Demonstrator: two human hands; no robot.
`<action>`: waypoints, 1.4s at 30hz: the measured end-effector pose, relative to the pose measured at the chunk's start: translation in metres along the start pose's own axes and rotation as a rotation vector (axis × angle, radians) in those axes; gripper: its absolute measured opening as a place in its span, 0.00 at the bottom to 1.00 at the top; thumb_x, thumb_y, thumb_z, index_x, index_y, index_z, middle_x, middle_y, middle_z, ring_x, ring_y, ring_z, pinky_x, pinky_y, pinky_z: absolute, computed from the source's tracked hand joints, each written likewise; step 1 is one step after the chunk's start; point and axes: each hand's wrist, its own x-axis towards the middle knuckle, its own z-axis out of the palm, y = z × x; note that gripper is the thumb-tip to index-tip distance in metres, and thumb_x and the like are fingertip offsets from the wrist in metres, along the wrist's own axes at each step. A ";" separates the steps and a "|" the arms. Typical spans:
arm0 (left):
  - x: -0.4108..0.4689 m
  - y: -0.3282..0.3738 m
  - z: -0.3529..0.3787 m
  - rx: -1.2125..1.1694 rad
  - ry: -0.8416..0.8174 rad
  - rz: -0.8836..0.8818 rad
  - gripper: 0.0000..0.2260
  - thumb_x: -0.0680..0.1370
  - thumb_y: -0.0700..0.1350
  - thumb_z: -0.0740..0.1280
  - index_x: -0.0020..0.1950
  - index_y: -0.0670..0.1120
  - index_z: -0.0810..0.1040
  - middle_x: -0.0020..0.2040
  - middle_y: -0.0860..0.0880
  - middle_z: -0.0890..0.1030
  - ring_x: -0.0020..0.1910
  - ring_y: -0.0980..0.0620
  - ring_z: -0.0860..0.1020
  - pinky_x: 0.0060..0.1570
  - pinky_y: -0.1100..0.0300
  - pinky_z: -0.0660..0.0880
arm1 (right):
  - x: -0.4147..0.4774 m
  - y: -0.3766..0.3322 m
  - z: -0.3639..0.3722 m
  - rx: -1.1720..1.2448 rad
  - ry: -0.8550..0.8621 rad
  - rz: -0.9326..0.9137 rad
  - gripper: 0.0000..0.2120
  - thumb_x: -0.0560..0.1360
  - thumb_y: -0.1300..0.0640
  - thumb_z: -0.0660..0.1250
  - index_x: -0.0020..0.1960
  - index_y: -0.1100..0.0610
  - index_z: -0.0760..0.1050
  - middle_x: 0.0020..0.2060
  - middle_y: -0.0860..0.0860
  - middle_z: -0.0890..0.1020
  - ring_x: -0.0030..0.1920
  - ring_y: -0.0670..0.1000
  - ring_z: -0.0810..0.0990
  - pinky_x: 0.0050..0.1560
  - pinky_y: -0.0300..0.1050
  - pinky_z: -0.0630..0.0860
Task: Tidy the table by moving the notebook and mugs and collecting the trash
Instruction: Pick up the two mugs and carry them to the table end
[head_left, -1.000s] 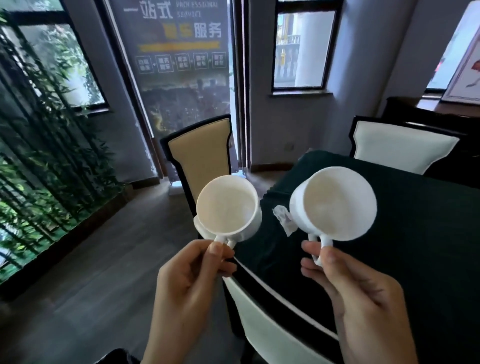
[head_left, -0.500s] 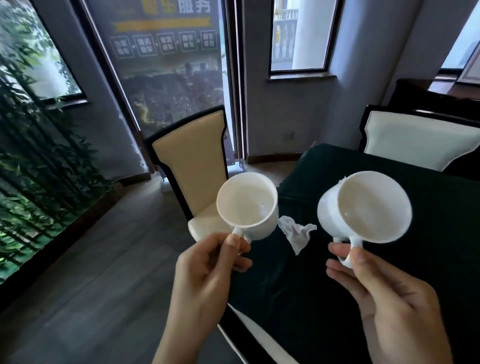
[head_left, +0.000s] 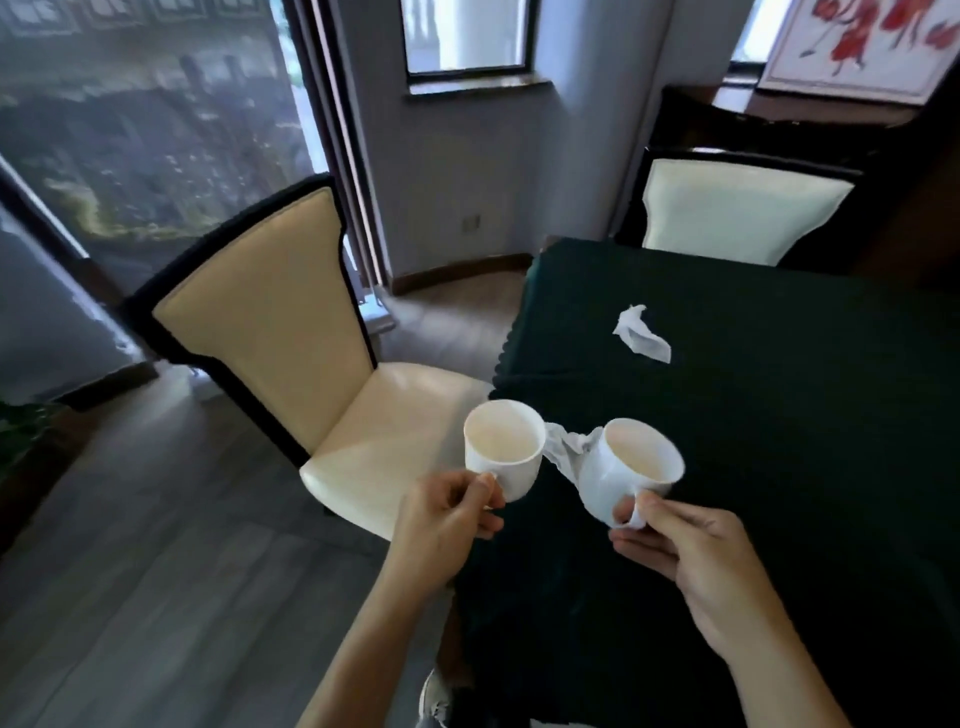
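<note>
My left hand (head_left: 447, 512) pinches the handle of a white mug (head_left: 501, 449), held upright above the left edge of the table. My right hand (head_left: 685, 556) grips the handle of a second white mug (head_left: 628, 470), tilted slightly, over the dark green tablecloth (head_left: 779, 467). Both mugs look empty. A crumpled white tissue (head_left: 563, 449) lies on the cloth between and behind the mugs, partly hidden by them. Another crumpled tissue (head_left: 641, 340) lies farther back on the table. No notebook is in view.
A cream chair with a black frame (head_left: 270, 332) stands left of the table, its seat close under my left mug. A second cream chair (head_left: 737, 213) stands at the far end. Grey wood floor (head_left: 156, 571) spreads to the left. My shoe (head_left: 434, 701) shows at the bottom.
Both mugs have come down and toward the table, and have turned from facing me to nearly upright. The view has dropped, so the second tissue and the whole left chair now show.
</note>
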 end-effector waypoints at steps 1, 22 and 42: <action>0.010 -0.009 0.000 0.023 -0.034 -0.030 0.14 0.84 0.41 0.65 0.42 0.39 0.84 0.40 0.42 0.87 0.35 0.49 0.85 0.42 0.53 0.85 | 0.008 0.009 0.005 -0.005 0.017 0.047 0.15 0.81 0.64 0.66 0.39 0.69 0.83 0.45 0.62 0.87 0.42 0.58 0.88 0.46 0.50 0.84; 0.027 -0.123 0.042 0.161 -0.246 -0.387 0.11 0.82 0.49 0.69 0.44 0.47 0.87 0.43 0.47 0.89 0.43 0.50 0.88 0.48 0.56 0.86 | 0.042 0.124 -0.014 -0.246 0.063 0.416 0.10 0.80 0.58 0.69 0.50 0.64 0.85 0.51 0.59 0.87 0.49 0.56 0.88 0.49 0.47 0.86; 0.055 -0.057 0.019 0.878 -0.250 -0.276 0.14 0.80 0.53 0.70 0.59 0.45 0.86 0.59 0.47 0.87 0.55 0.50 0.83 0.60 0.55 0.77 | 0.110 0.093 -0.104 -0.935 -0.233 0.181 0.08 0.76 0.55 0.68 0.41 0.51 0.85 0.34 0.47 0.85 0.43 0.52 0.85 0.47 0.45 0.79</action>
